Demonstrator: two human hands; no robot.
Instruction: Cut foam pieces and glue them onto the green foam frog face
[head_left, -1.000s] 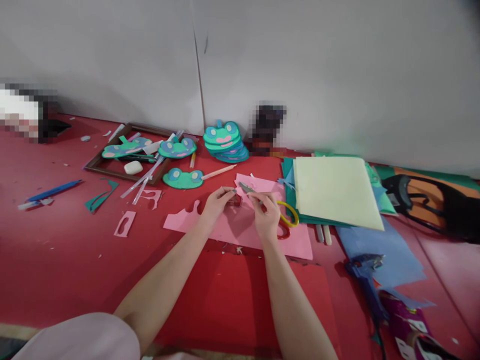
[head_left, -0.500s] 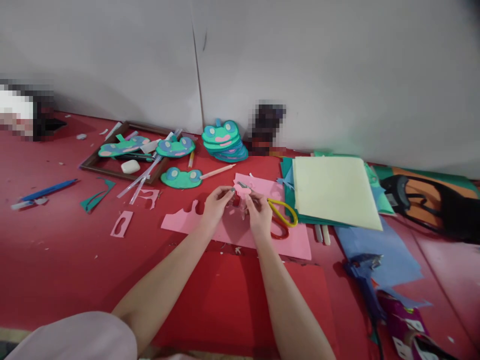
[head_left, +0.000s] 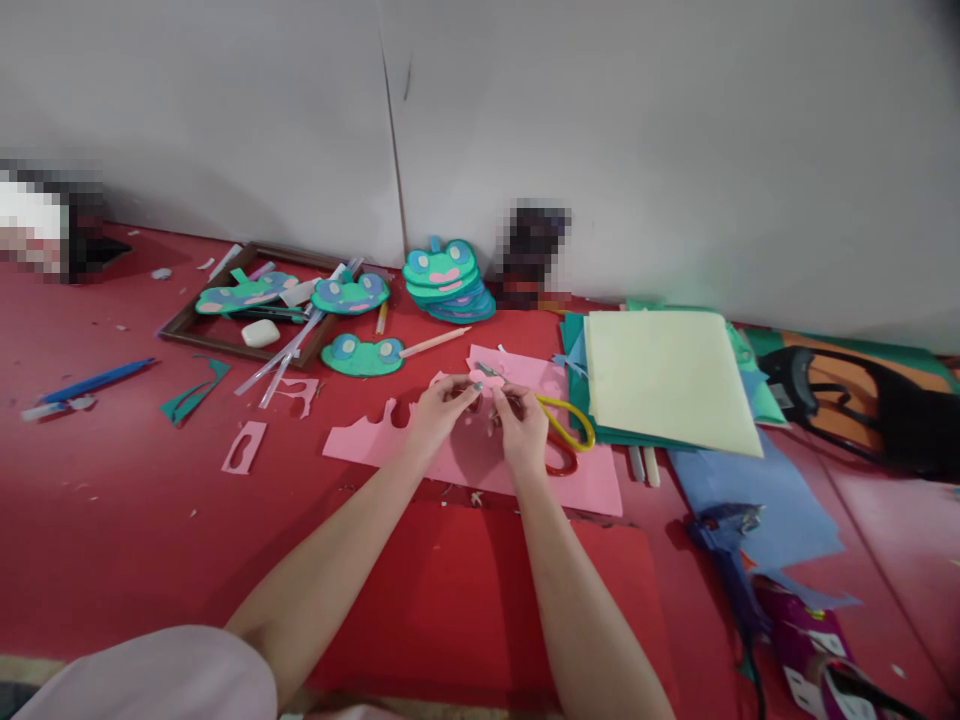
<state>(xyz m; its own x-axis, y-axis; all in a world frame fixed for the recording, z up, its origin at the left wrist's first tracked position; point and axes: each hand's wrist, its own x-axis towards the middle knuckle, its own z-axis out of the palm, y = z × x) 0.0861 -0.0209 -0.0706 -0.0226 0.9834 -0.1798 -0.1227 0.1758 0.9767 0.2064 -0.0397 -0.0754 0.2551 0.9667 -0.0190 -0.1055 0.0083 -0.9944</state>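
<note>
Between my two hands is a small pink cut-out [head_left: 487,380], pinched at its left end by my left hand [head_left: 448,405] and at its right end by my right hand [head_left: 519,420]. Both hands are over a large pink foam sheet [head_left: 592,485] with notches cut in its left edge. Scissors [head_left: 574,412] with yellow and red handles lie beside my right hand, their blades partly hidden behind the fingers. Just beyond my left hand lies a green frog face [head_left: 364,357] with blue eyes, and a pencil [head_left: 435,343] touches its right side.
A stack of frog faces [head_left: 444,272] stands by the wall. Left are a brown frame [head_left: 225,345], pink scraps [head_left: 244,447] and a blue pen [head_left: 97,380]. Right are cream sheets [head_left: 667,380], a blue glue gun [head_left: 727,560] and a black strapped object [head_left: 847,400].
My left hand has shifted slightly right along with the pink cut-out, and its fingers are nearer my right hand. My right hand has moved only a little.
</note>
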